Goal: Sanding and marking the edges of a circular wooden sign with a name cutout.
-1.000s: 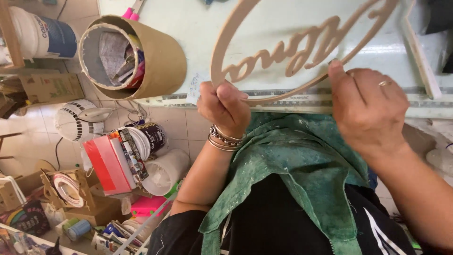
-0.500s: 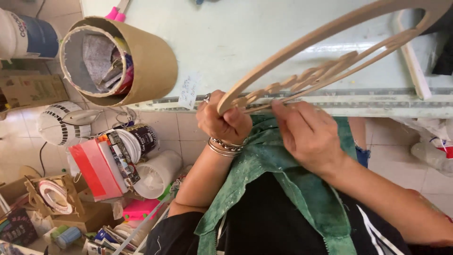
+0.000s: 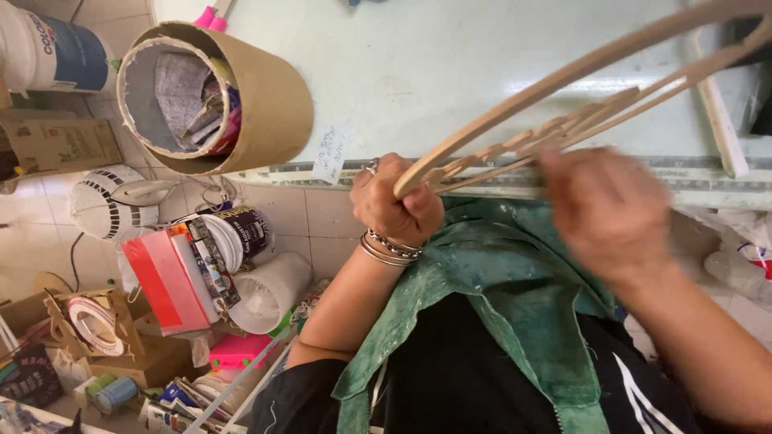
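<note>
A thin wooden hoop with cut-out lettering [image 3: 563,96] is tilted almost edge-on above the pale green table [image 3: 450,72]. My left hand [image 3: 394,205], with bracelets at the wrist, grips its near rim. My right hand [image 3: 611,213] is blurred, fingers spread, just below the hoop's lower edge; whether it touches the wood I cannot tell. A green apron [image 3: 498,321] covers my lap below both hands.
A brown cardboard tube bin [image 3: 265,104] with rags inside stands at the table's left corner. A paper note [image 3: 331,153] hangs on the table edge. On the tiled floor at left lie paint cans [image 3: 241,233], a red box [image 3: 165,281] and tape rolls.
The hoop has turned from flat, lettering facing me, to nearly edge-on. My right hand slid off the rim and dropped below it, moving fast. The left hand kept its grip.
</note>
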